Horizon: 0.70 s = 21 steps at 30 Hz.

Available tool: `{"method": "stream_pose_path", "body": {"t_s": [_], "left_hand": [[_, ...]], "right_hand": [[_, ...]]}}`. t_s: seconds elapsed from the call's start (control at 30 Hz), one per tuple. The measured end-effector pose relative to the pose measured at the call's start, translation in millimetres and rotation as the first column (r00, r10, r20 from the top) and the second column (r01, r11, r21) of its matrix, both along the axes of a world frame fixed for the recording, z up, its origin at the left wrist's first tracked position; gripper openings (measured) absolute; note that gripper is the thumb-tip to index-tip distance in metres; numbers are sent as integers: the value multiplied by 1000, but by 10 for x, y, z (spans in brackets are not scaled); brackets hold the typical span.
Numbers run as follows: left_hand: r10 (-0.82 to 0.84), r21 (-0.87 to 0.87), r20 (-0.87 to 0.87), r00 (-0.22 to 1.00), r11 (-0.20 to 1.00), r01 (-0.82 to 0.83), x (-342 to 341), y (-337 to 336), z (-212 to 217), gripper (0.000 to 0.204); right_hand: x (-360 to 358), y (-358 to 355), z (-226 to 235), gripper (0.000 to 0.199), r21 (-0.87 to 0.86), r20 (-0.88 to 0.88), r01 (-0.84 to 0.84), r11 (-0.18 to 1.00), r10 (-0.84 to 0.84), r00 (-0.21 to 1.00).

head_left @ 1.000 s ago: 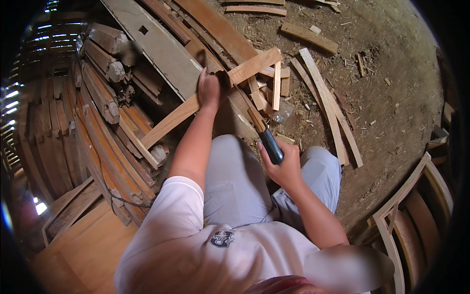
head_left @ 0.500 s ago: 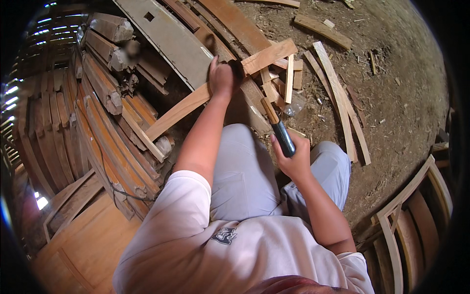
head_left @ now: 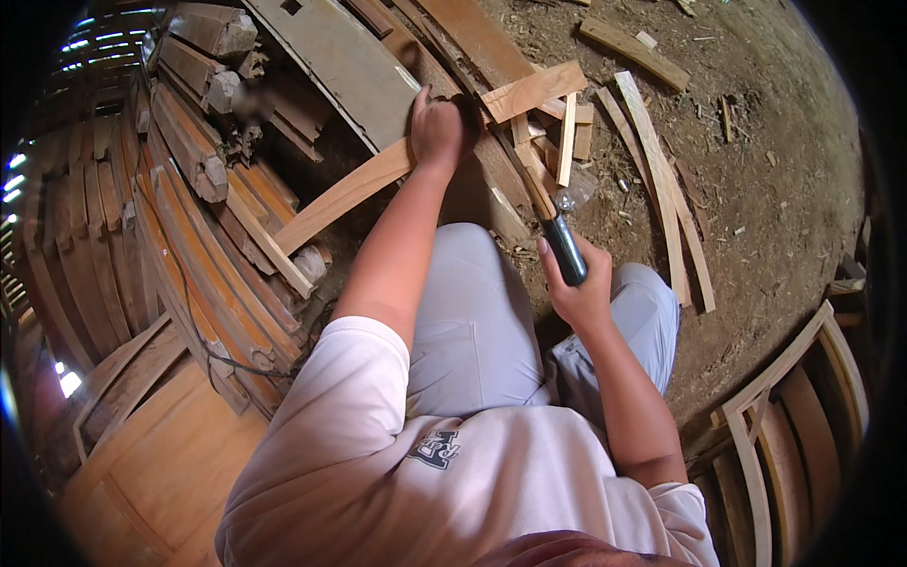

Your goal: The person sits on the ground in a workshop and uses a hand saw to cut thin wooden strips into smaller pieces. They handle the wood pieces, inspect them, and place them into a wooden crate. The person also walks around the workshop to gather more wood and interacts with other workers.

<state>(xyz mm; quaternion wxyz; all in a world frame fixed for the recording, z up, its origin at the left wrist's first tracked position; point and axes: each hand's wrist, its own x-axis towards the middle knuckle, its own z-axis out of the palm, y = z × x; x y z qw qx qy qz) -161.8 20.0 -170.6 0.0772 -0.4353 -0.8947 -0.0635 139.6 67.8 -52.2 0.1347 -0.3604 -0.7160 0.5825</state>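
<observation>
Head view: holding wooden slat [head_left: 364, 180] (likely light, stiff, best gripped mid-length) beside end of grey plank [head_left: 331, 66] in curled left hand [head_left: 439, 130]; gripping saw-like tool [head_left: 564, 244] right of plank in closed right hand [head_left: 586, 288].

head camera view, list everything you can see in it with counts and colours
pale plank: 1, light brown, under the left hand
hand tool: 1, dark handle with pale wood ahead of it, in the right hand
board with hole: 1, grey, top centre-left
planks: several, reddish brown, top centre
offcuts: several, pale, by the plank's far end
clear plastic: 1, see-through, near the offcuts
short board: 1, brown, upper right
long strips: 2, pale, on the ground, brown
stacked timber: many, brown and orange, left
flat panel: 1, orange-brown, lower left
wooden framework: pale and brown, lower right
trousers: light grey, centre
shirt: whitish, bottom
left hand: 1, bare, upper centre
right hand: 1, bare, centre-right
</observation>
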Motion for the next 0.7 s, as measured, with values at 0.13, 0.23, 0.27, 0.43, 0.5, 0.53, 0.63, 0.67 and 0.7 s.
{"method": "stream_pose_path", "body": {"t_s": [0.13, 0.23, 0.27, 0.43, 0.5, 0.53, 0.63, 0.67, 0.7], "left_hand": [[-23, 42, -73, 997, 999, 27, -56, -38, -153, 33], [-13, 44, 10, 1000, 999, 13, 28, 48, 16, 34], [-10, 30, 29, 1000, 1000, 9, 18, 69, 39, 31], [-24, -57, -6, 1000, 998, 23, -38, -11, -19, 28], [-26, 70, -15, 1000, 997, 27, -8, -15, -32, 29], [-32, 73, -26, 999, 997, 34, -22, 1, -31, 29], [-49, -51, -50, 998, 998, 46, -57, 1, -49, 29], [-37, -36, -22, 999, 999, 36, -47, -16, -55, 29], [-30, -13, 4, 1000, 999, 30, -4, 11, -6, 29]], "right_hand": [[345, -116, 129, 14, 16, -8, -10, 1000, 10, 1000], [839, -206, 358, 12, -21, 54, -30, 999, 31, 998], [908, -205, 423, 12, 0, 65, -43, 999, 43, 997], [307, -116, 68, 19, 0, 2, 9, 1000, -9, 1000], [55, -52, -90, 21, -2, 0, 12, 1000, -12, 1000], [-19, -38, -110, 21, -21, 1, 24, 999, -24, 1000], [165, -126, -107, 20, -11, -33, 31, 999, -31, 999], [316, -167, 21, 18, -43, -13, 24, 999, -25, 1000], [539, -223, 125, 17, -68, 35, 23, 997, -20, 999]]}}
